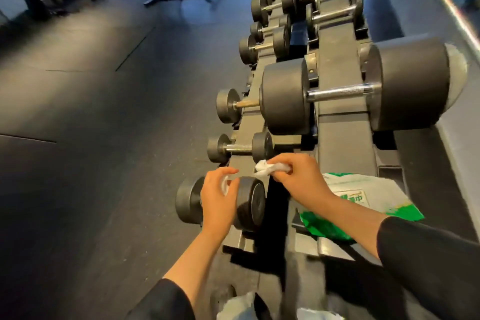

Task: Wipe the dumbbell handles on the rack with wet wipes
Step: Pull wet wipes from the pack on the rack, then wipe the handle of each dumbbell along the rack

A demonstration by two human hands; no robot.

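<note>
Item: nearest small dumbbell (pixel 220 201), lower tier of the dumbbell rack (pixel 337 122), near end. Black round heads, worn matte; its handle is hidden under the left hand (pixel 219 199), whose fingers curl over it with a scrap of white wet wipe (pixel 225 186) showing in the grip. Right hand (pixel 298 176), just right of that dumbbell, pinches a second crumpled wipe (pixel 262 167) clear of the metal. Green-and-white wipe packet (pixel 363 202) lies on the rack, right of the hands. Handling advice: wrap the wipe fully round the bar, twist while sliding head to head, and work into any knurling. Next dumbbell (pixel 240 148) farther along shows a bare, dull steel handle, apparently awaiting its turn.
</note>
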